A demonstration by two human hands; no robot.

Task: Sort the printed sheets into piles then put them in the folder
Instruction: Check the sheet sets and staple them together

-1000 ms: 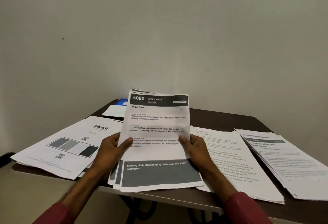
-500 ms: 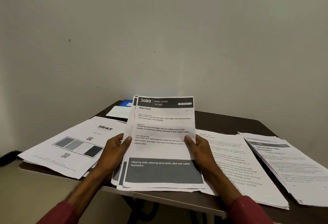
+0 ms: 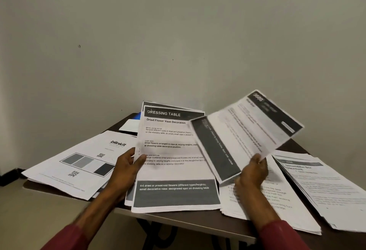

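Printed sheets [image 3: 175, 170] in a stack at the near edge of the dark table [image 3: 198, 224], lower end resting on the tabletop, upper end raised toward the wall. Top page headed "DRESSING TABLE", with a grey band at the bottom. Left hand [image 3: 126, 168] grasping the stack at its left edge, thumb on the front, other fingers behind and hidden. Right hand [image 3: 252, 172] pinching a single sheet [image 3: 245, 133] at its lower edge, held in the air, tilted and turned sideways, blurred, overlapping the right side of the top page. To the left, flat on the table, a blinkit pile [image 3: 79, 162], with QR codes and grey boxes on the top page. To the right, under the right hand, a pile of text pages [image 3: 281, 198], and just beside it, further right, a fanned pile [image 3: 326, 188] with a dark header. Behind the stack, near the wall, a blue folder [image 3: 138, 115], mostly hidden, with a white sheet [image 3: 129, 126] on it or just in front of it, not possible to tell which. Red sleeves [image 3: 285, 236] on both forearms.
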